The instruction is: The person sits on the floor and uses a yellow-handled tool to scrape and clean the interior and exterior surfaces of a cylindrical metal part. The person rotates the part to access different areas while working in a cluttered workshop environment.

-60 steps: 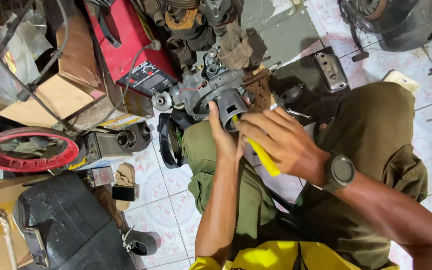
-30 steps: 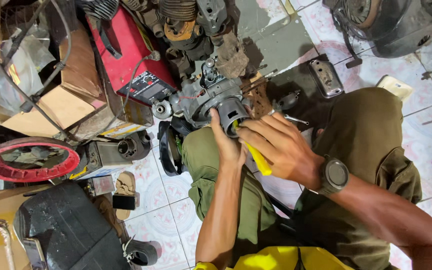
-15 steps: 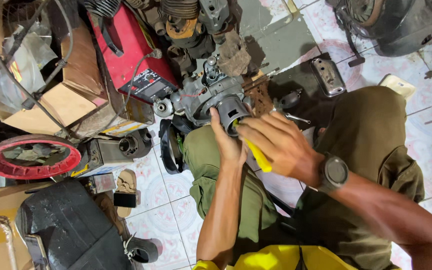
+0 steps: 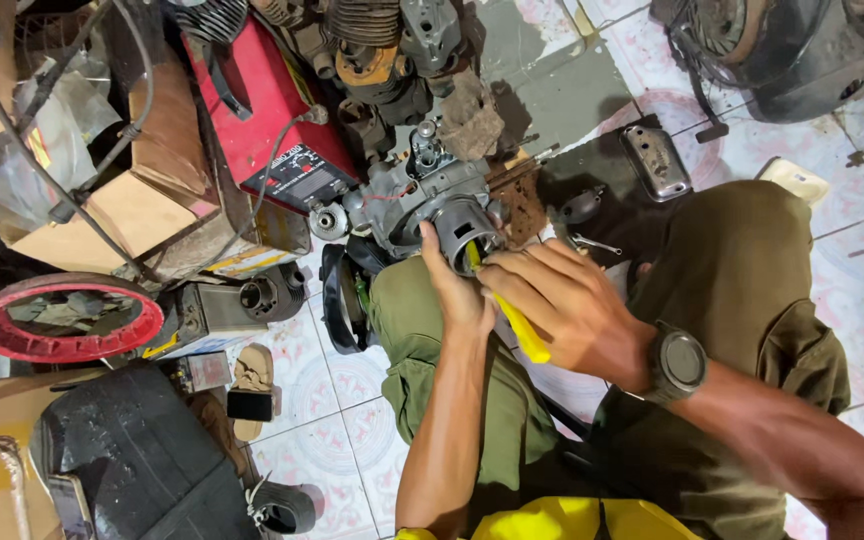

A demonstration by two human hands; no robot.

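Grey engine cylinder [image 4: 457, 222] propped on floor at knees, steadied by left hand [image 4: 455, 285], fingers wrapped on rim. Yellow-handled tool [image 4: 520, 325] clamped in right hand [image 4: 562, 305], tip at bore. Work judged mid-way; cylinder not yet freed.

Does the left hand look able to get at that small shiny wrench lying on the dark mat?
Probably not as things stand: the left hand is wrapped round the grey cylinder, and the right hand with its yellow-handled tool lies between it and the wrench.
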